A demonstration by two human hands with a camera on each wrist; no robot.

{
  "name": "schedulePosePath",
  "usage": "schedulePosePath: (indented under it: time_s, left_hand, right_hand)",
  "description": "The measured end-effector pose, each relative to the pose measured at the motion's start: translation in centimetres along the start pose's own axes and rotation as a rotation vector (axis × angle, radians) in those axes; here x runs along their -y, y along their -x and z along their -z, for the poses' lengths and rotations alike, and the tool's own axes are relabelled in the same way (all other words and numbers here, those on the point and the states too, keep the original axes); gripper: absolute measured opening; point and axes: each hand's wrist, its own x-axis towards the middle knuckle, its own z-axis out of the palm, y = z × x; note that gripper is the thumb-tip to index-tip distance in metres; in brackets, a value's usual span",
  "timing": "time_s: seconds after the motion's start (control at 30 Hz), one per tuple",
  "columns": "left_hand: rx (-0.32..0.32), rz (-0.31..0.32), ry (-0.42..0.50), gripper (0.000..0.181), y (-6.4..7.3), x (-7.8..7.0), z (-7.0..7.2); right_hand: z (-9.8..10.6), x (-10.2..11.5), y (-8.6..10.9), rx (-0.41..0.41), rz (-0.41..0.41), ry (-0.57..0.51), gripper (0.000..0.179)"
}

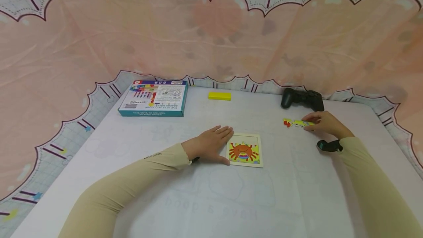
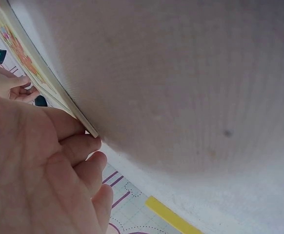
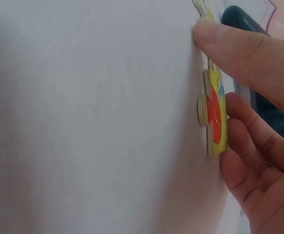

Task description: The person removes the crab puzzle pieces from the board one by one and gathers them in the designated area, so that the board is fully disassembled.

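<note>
A square framed jigsaw puzzle (image 1: 244, 151) with an orange crab picture lies on the white table. My left hand (image 1: 211, 144) rests at its left side, thumb spread, fingertips touching the frame's edge in the left wrist view. Farther right, a short row of yellow puzzle pieces (image 1: 297, 123) with red and white parts lies on the table. Over the row's right end is my right hand (image 1: 322, 124). Its thumb and fingers pinch a yellow and red puzzle piece (image 3: 216, 114) from opposite sides in the right wrist view.
Behind the right hand sits a black game controller (image 1: 302, 99). A yellow block (image 1: 219, 96) lies near the table's back edge, and a flat boxed set (image 1: 153, 98) at the back left. A printed cloth (image 1: 211, 43) hangs behind the table.
</note>
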Motion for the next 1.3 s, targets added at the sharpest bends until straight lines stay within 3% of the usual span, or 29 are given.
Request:
schedulePosePath:
  time_s: [0.37, 1.07, 1.3]
  left_hand:
    - [-0.001, 0.005, -0.001, 0.105, 0.0, -0.2, 0.0]
    - [-0.012, -0.011, 0.016, 0.104, 0.2, -0.1, 0.2]
    - [-0.013, -0.013, 0.016, 0.104, 0.2, 0.0, 0.4]
  right_hand:
    - [-0.1, 0.5, -0.2, -0.027, 0.017, 0.021, 0.046]
    - [1.1, -0.9, 1.3, 0.031, 0.002, 0.009, 0.054]
    - [1.2, -0.9, 1.0, 0.039, -0.046, -0.001, 0.057]
